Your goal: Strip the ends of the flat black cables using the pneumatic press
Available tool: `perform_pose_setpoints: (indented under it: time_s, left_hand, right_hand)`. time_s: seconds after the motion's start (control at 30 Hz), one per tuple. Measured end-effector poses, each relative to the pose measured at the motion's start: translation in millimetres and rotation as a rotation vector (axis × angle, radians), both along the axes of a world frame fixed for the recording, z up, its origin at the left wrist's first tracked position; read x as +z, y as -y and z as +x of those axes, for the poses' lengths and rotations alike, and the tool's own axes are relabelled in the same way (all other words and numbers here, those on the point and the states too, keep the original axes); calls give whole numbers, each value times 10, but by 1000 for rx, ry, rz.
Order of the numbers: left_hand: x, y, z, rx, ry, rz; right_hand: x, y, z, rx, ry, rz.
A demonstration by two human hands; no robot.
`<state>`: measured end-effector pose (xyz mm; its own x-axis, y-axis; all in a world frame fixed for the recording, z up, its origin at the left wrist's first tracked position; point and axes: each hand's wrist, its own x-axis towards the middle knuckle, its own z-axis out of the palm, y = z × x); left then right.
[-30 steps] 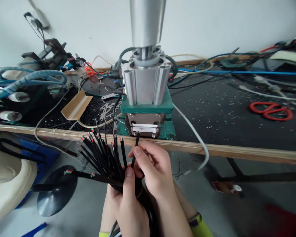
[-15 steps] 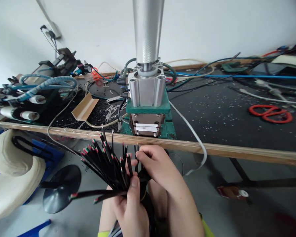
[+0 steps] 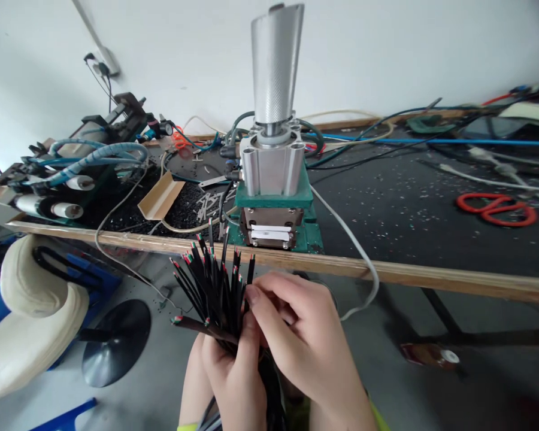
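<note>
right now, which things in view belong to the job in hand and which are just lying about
Job in hand:
black cables, held by left hand and right hand
metal machine just beyond, probably

Apparently just lying about:
red loop handles
folded tan piece
pale strips

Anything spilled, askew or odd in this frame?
Mostly litter: black bits and pale strips lie scattered on the bench left of the press, and light specks dot the right side, perhaps unswept offcuts. In the left hand, a couple of cables splay sideways from the bundle.
</note>
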<state>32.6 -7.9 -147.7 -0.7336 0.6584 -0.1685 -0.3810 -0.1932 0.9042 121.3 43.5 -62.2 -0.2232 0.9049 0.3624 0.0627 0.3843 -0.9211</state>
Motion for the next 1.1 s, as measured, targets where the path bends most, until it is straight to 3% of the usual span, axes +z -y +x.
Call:
perform_pose_setpoints:
  time_s: [0.13, 0.33, 0.57, 0.83, 1.1]
  left_hand:
    - [-46, -37, 13, -8, -52, -40]
    - [39, -139, 78, -22, -125, -54]
    - [158, -259, 126, -27, -77, -61]
    - [365, -404, 203, 29, 3, 17]
    - [390, -444, 254, 72, 35, 21]
  right_hand:
    - [-157, -145, -112, 33, -201, -219]
    - [-361, -359, -266, -1, -533, -499]
    - [-340, -466, -288, -146, -620, -499]
    - [-246, -520, -293, -160, -622, -623]
    - [-179, -536, -272, -132, -706, -623]
